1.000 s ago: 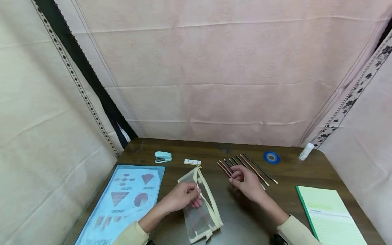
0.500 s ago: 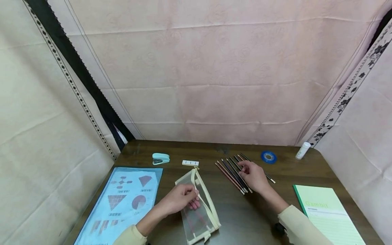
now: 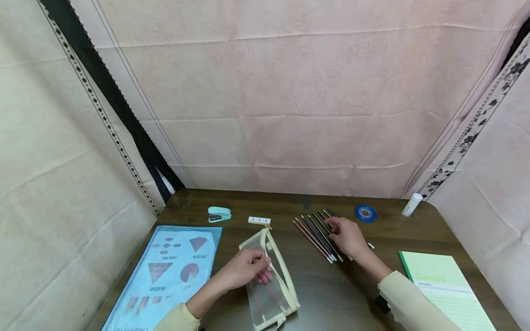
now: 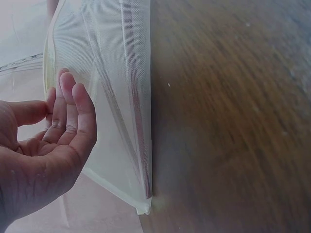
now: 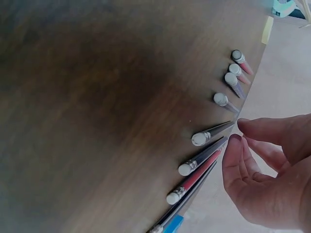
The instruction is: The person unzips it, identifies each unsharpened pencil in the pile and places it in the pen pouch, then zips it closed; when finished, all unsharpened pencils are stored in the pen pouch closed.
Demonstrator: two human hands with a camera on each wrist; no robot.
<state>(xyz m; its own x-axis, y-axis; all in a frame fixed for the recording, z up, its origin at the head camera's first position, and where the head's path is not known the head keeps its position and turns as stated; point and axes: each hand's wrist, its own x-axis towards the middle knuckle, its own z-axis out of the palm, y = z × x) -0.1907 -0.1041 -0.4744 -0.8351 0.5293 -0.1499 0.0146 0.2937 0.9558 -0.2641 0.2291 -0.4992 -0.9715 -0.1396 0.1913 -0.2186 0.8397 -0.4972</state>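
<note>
In the head view my left hand (image 3: 248,269) pinches the zipped edge of a see-through mesh pencil case (image 3: 275,285) with cream trim. Its other fingers lie over the mesh (image 4: 112,87), through which a couple of long thin things show. My right hand (image 3: 349,236) is over the right side of a fanned row of pencils (image 3: 312,236), several in red, blue and black. In the right wrist view the thumb and forefinger are slightly apart at the far part of a dark pencil (image 5: 212,132). White erasers point towards the wrist. The hand hides parts of the right-hand pencils.
At the back stand a light blue stapler (image 3: 219,214), a white eraser block (image 3: 259,220), a roll of blue tape (image 3: 365,213) and a white glue stick (image 3: 411,205). A blue folder (image 3: 178,266) lies left, a green notebook (image 3: 447,285) right. Cloth (image 3: 298,115) surrounds the table.
My right hand has moved right across the pencils, uncovering the left ones, and now covers the right ones. My left hand keeps its grip on the pencil case.
</note>
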